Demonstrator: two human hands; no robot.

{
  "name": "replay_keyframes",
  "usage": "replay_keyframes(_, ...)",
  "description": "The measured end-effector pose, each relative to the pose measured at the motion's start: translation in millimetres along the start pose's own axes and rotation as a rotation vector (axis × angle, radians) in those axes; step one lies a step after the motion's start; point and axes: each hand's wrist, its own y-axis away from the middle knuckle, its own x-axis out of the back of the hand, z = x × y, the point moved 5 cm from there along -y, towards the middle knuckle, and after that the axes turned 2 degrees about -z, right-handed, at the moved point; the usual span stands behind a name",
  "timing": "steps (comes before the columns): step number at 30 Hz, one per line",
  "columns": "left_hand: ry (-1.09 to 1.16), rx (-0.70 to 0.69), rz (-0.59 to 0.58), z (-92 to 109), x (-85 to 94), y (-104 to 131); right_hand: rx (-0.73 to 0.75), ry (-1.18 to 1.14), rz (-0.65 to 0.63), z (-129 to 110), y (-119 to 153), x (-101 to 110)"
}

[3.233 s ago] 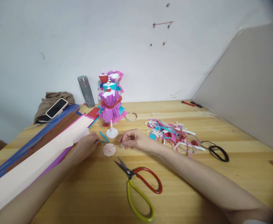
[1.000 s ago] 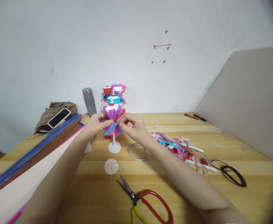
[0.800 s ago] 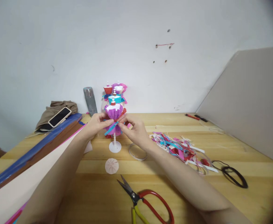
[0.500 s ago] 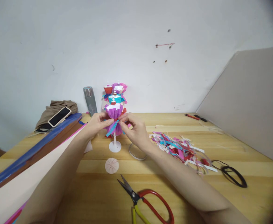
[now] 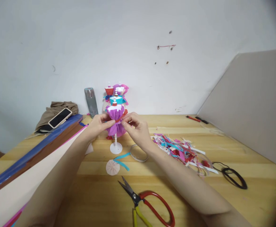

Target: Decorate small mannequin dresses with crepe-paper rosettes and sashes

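A miniature dress form stands upright on its round white base, dressed in a ruffled purple paper dress with a red band round its waist. My left hand grips the dress at the waist from the left, thumb on the front. On the other side my right hand is closed in a pinch at the waist's right edge, by the red band; what lies between its fingertips is too small to tell. A blue paper strip lies folded on the table, touching a pleated pale pink paper disc.
Scissors lie in front, and a clear ring beside the base. Paper scraps are heaped to the right, near a black cord. Paper sheets, a phone, a bottle and other dressed forms stand or lie leftward and behind.
The blue strip has come away from the dress waist and dropped onto the table by the pink disc. My right hand has shifted slightly right; my left hand keeps its grip.
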Motion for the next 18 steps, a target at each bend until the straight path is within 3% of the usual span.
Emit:
replay_keyframes(7,0.033,-0.025,0.012,-1.2,3.2,-0.6,-0.038,-0.001,-0.042,5.1,0.9,0.7)
replay_keyframes(18,0.068,-0.069,0.021,-2.7,2.6,-1.9,-0.084,-0.004,0.03,13.9,3.2,-6.6)
